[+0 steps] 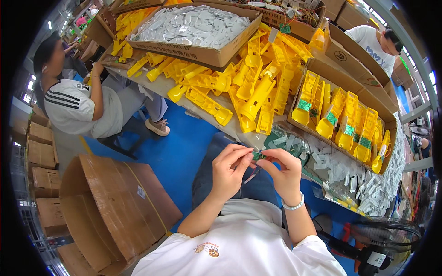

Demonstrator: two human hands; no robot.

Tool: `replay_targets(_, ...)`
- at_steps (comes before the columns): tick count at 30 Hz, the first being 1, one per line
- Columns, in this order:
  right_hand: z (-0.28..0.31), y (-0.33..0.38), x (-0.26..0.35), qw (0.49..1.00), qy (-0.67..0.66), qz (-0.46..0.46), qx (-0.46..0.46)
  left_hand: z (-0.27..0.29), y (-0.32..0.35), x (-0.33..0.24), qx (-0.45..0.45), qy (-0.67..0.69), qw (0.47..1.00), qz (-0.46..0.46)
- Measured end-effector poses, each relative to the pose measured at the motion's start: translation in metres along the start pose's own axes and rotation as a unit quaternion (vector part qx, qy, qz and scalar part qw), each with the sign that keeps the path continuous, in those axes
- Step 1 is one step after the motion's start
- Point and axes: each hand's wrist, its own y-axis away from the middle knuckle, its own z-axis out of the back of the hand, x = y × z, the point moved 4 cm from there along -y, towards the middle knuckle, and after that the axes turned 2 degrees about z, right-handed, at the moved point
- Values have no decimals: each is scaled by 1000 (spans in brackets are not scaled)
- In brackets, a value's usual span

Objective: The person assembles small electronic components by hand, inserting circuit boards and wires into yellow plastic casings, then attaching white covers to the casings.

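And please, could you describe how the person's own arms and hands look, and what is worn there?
Both sleeves are white and short. The left hand and the right hand wear no gloves. A bracelet of pale, round beads circles the right wrist.

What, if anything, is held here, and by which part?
A green board, pinched at its left end by the left grip and at its right end by the right grip.

The board (258,156) is green, the housings (258,99) yellow, the cartons (113,195) brown, the floor (182,140) blue, the shirt (248,244) white with an orange print, a co-worker's sleeve (69,97) white with black stripes.
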Motion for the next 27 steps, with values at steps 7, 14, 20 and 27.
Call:
replay_targets(7,20,-7,-22,933,-324,-97,-125,-15,-68,-15,-47,-199,970,-131)
replay_targets(14,28,-2,-15,939,-318,-91,-91,-15,-162,12,-95,-474,873,-59)
replay_targets(20,31,-17,-17,949,-265,-92,-145,-5,-149,6,-70,-485,872,5)
replay_targets(27,13,-50,-36,956,-258,-96,-105,-2,-135,-4,-37,-439,897,22)
